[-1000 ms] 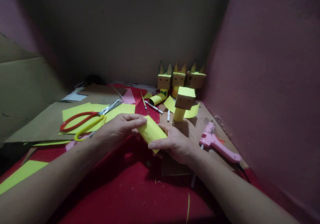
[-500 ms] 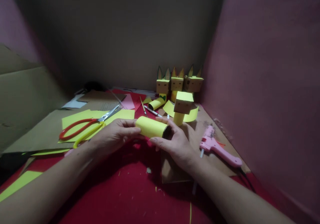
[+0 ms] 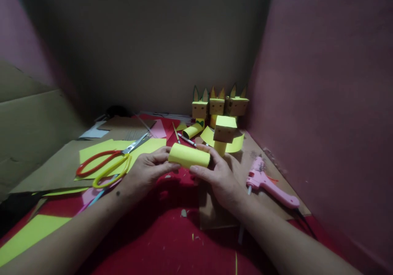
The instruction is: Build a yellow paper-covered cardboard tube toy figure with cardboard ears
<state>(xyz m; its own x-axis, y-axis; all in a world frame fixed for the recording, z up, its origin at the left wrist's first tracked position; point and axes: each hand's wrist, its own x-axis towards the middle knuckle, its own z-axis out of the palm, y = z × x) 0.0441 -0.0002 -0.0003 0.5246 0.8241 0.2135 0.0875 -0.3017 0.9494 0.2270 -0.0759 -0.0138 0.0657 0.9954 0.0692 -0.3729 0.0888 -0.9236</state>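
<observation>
Both hands hold a yellow paper-covered tube [image 3: 188, 156] lying sideways above the red tabletop [image 3: 147, 242]. My left hand [image 3: 150, 168] grips its left end, thumb below and fingers behind. On the right end, my right hand [image 3: 216, 172] closes with its thumb in front and fingers on the far side. Just beyond my right hand stands a small figure with a cardboard box head [image 3: 225, 129] on a yellow tube body. Another yellow tube [image 3: 193, 131] lies behind the held one.
Scissors [image 3: 113, 160] rest on yellow paper [image 3: 150, 144] at the left. A pink glue gun [image 3: 270, 187] lies on cardboard [image 3: 282, 205] at the right. Three eared box figures [image 3: 217, 106] stand at the back. Pink walls rise on both sides.
The held tube has turned slightly, so its dark right opening shows less. My left hand has moved a little lower along its end. The view has shifted slightly.
</observation>
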